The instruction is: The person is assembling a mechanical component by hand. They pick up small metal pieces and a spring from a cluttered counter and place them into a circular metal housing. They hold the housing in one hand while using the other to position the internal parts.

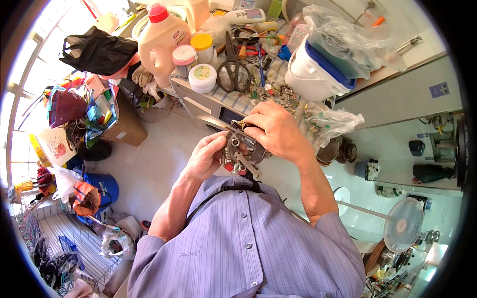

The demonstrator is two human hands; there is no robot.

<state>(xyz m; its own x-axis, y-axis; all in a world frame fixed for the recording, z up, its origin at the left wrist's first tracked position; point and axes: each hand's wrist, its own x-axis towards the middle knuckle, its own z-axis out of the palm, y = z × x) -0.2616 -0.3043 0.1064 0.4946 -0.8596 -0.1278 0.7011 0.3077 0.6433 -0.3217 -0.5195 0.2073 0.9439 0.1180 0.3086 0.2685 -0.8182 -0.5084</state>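
Hardware (pixel 238 150) between left grip (pixel 204 156) at one side and right grip (pixel 278 131) opposite.

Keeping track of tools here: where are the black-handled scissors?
The scissors are at upper centre in the head view, just right of the round white jar, beyond the left hand.

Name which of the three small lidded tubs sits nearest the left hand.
The white tub with the patterned lid: it stands nearest the left hand, while the yellow-lidded tub and pink-lidded tub stand farther back.
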